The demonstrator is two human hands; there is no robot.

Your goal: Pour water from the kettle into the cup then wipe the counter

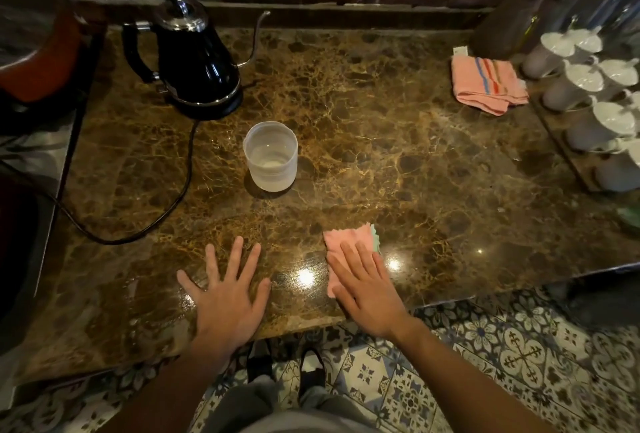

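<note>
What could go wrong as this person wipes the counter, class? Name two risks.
1. The cup stands open, apparently holding water, just beyond the right hand pressing the pink cloth; a wide sweep might tip it.
2. The kettle cord loops across the counter; the cloth may snag it.

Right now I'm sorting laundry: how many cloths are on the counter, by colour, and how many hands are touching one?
Pink-and-green wiping cloth under the right hand: 1
Pink striped towel folded at the far right: 1
Total cloths: 2
Hands on a cloth: 1; the left hand lies flat on bare marble counter.
</note>
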